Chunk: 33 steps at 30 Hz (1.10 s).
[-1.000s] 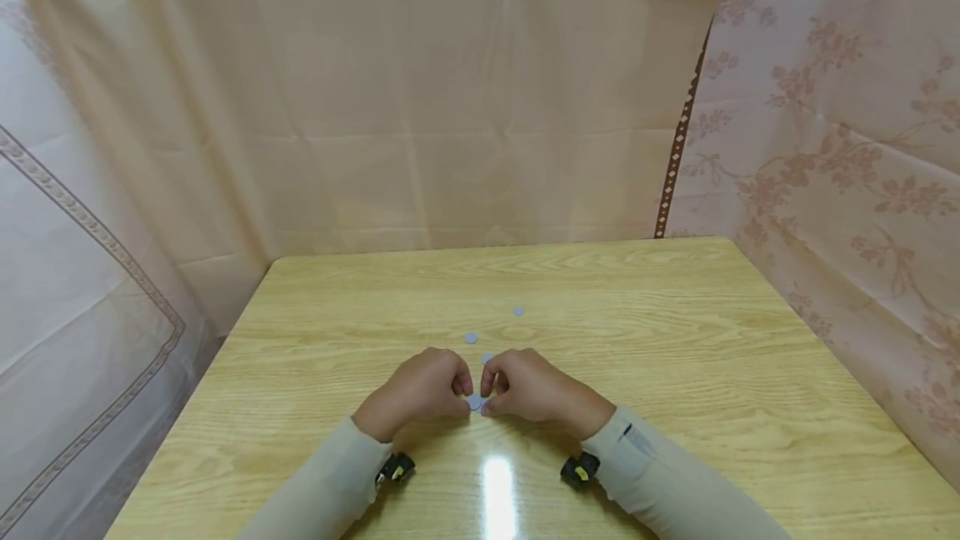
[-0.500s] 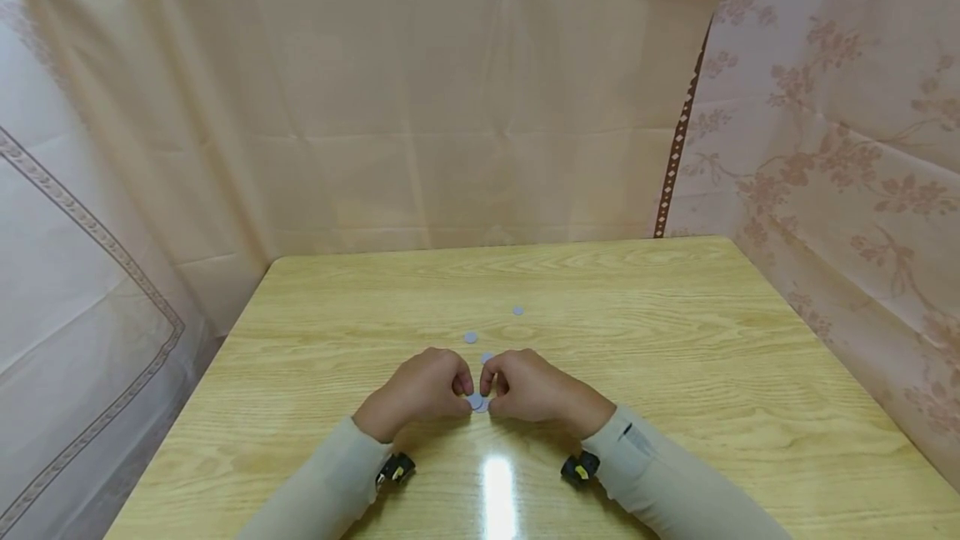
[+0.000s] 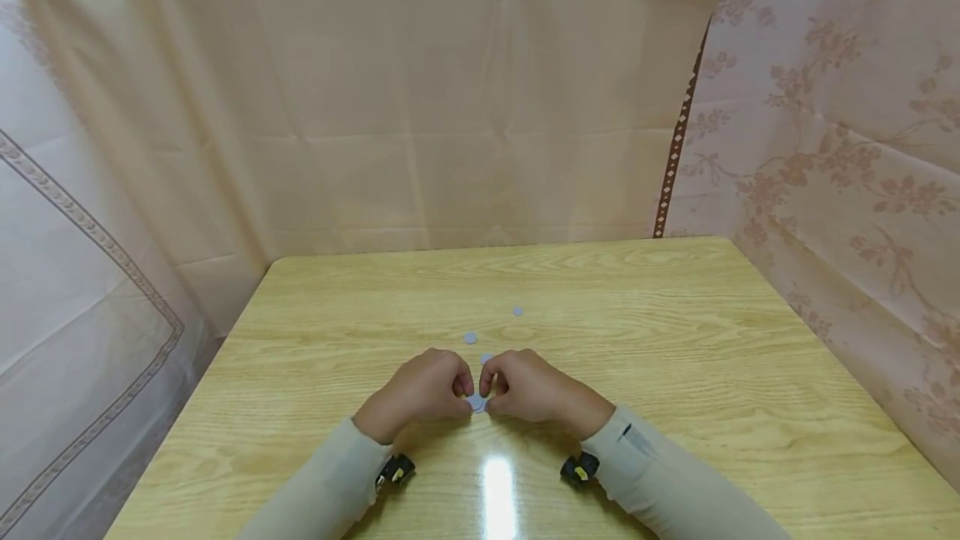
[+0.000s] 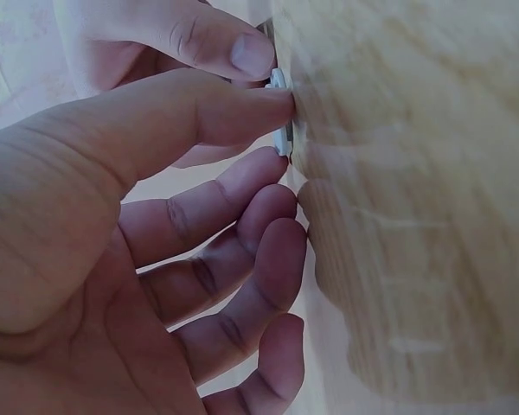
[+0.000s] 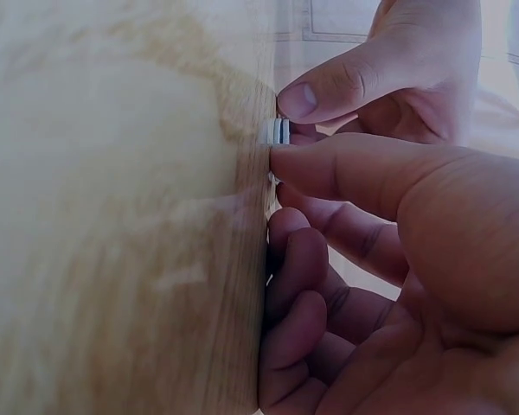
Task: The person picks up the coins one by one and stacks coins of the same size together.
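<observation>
Two thin, pale grey discs overlap on the table between the fingertips of both hands. My left hand holds the upper disc by its edge, thumb near and curled fingers beyond. From the other side my right hand pinches the lower one, which peeks out at the right. Seen edge-on in the right wrist view, the discs lie flat in layers with a dark line between them. The left wrist view shows the disc edge partly behind the left thumb. Fingertips hide much of both discs.
Three more grey discs lie beyond the hands: one just past the right fingers, one farther left, another farthest back. The wooden table reaches to a beige curtain behind.
The lower disc slid slightly to the right, then back left under the upper one, with the right thumb shifting a little. The left hand and the three far discs stay in place.
</observation>
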Each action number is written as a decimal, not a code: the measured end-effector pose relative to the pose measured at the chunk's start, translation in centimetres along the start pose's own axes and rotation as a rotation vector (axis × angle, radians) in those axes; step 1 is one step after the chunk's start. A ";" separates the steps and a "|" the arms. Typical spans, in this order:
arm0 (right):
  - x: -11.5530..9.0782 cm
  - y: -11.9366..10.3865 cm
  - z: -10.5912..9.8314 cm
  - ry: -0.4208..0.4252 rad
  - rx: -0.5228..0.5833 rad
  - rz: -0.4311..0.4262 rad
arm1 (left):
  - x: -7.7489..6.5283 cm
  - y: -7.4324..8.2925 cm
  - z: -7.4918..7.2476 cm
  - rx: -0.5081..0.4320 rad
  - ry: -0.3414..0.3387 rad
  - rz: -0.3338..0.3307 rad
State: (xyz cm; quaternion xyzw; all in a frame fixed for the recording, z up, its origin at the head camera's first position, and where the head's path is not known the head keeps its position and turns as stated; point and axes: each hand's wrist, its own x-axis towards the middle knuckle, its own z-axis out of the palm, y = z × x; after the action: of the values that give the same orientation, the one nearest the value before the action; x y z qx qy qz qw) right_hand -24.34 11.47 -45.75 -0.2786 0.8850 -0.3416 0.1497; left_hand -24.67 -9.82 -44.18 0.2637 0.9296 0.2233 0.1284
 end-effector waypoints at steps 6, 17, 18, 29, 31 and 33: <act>-0.1 -0.1 0.0 0.000 -0.002 -0.006 | 0.1 0.0 0.1 0.005 0.005 -0.001; 0.0 0.0 0.1 0.000 0.003 -0.001 | -0.1 0.2 0.0 -0.008 0.001 0.002; 0.0 0.0 0.1 0.002 0.001 -0.003 | -0.1 0.2 0.0 -0.008 0.002 0.003; -0.1 0.0 0.2 0.008 0.007 -0.013 | 0.1 -0.1 0.2 -0.013 0.005 0.001; -0.1 0.0 0.2 0.010 0.006 -0.016 | 0.1 -0.1 0.2 -0.016 0.006 0.003; -0.1 0.1 0.2 0.012 0.006 -0.015 | 0.1 -0.1 0.2 -0.018 0.006 0.002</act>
State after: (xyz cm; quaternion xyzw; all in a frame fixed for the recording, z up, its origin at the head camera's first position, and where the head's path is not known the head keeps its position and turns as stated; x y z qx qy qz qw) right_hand -24.20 11.48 -45.93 -0.2829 0.8826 -0.3472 0.1428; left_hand -24.74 -9.80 -44.40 0.2631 0.9276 0.2325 0.1279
